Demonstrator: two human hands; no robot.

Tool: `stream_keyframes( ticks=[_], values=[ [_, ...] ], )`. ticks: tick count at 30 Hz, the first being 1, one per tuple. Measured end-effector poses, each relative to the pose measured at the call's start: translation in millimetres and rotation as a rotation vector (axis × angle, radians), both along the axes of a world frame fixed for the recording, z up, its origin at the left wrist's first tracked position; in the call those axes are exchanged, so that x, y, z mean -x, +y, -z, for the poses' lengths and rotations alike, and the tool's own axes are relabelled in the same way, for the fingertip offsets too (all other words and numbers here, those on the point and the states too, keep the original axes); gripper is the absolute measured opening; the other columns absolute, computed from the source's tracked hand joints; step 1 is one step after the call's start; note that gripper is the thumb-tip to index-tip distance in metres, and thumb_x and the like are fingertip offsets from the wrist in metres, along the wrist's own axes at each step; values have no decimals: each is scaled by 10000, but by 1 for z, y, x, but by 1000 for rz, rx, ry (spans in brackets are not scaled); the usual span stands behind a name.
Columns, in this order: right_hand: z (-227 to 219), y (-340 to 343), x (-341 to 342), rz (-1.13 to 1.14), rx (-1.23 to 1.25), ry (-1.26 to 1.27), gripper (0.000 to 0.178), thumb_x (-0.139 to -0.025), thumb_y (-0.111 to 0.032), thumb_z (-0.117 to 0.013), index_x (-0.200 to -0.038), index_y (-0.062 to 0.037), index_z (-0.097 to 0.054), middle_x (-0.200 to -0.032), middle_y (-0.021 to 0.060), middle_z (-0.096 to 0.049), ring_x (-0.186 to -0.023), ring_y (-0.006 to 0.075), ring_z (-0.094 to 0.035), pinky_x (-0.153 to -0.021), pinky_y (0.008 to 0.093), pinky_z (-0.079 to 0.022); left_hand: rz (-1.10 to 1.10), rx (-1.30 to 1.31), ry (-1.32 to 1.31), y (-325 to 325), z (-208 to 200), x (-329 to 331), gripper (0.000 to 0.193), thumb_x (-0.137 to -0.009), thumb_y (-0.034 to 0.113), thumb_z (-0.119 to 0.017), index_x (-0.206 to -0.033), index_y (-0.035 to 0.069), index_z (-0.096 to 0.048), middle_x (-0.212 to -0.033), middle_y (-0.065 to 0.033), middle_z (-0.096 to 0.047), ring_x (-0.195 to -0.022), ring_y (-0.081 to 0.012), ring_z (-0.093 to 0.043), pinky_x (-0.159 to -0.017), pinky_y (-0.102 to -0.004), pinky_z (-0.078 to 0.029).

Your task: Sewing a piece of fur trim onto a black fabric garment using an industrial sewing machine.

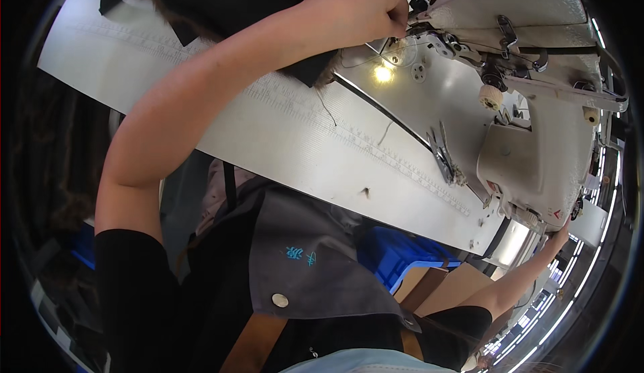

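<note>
My left hand [365,7] is curled closed beside the needle end of a white sewing machine [537,151]; whatever its fingertips pinch is hidden. Beneath that forearm lies a black cloth piece with brown fur edging [221,1]. A thin thread passes close under the hand toward the machine's thread guides [463,51]. At the far right, my right hand [562,233] reaches to the end of the machine, by its handwheel side. Its fingers are mostly out of sight behind the machine body.
Thread snips [441,155] lie on the machine bed beside a fluff of fibre. A small lamp [383,73] glows near the needle. Ruler marks run along the white table [282,145], with loose thread ends on it. Below its edge stand a blue crate [396,245] and cardboard [463,282].
</note>
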State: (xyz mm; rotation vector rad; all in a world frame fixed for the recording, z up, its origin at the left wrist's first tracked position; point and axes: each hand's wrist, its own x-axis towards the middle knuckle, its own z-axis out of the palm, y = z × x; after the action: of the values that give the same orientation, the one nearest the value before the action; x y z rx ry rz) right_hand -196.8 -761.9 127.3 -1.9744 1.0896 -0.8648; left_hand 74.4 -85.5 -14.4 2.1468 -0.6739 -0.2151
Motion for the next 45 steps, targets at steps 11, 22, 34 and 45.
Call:
stream_keyframes(
  ticks=[11,22,34,45],
  values=[
    [128,347,-57,-396,849,-188,223,-874,-124,-565,-1024,29,-624,-1005,125,-653,-863,232,-628,-784,355,-473,-41,95,-333,-12,35,2,161,-762,178,-640,-844,47,-688,-754,-77,-631,-712,-259,-614,-666,-329,-469],
    [200,393,-79,-598,749,333,277,-887,-35,-487,-1143,-24,-592,-1218,157,-560,-1083,301,-562,-910,332,-441,-22,32,-420,-16,36,3,162,-732,163,-660,-794,17,-694,-751,-106,-618,-742,-259,-615,-689,-353,-488],
    [199,402,-85,-634,685,305,263,-884,-29,-461,-1103,-30,-607,-1201,116,-571,-1112,310,-523,-937,370,-414,-54,99,-480,-16,36,5,125,-710,139,-674,-758,26,-697,-724,-86,-616,-707,-234,-614,-643,-329,-494],
    [199,400,-85,-629,786,327,233,-877,-59,-494,-1066,-50,-629,-1171,91,-596,-1158,321,-487,-974,395,-367,-43,97,-682,-18,39,6,112,-695,136,-676,-701,25,-672,-683,-78,-603,-659,-225,-605,-585,-319,-490]
  ],
)
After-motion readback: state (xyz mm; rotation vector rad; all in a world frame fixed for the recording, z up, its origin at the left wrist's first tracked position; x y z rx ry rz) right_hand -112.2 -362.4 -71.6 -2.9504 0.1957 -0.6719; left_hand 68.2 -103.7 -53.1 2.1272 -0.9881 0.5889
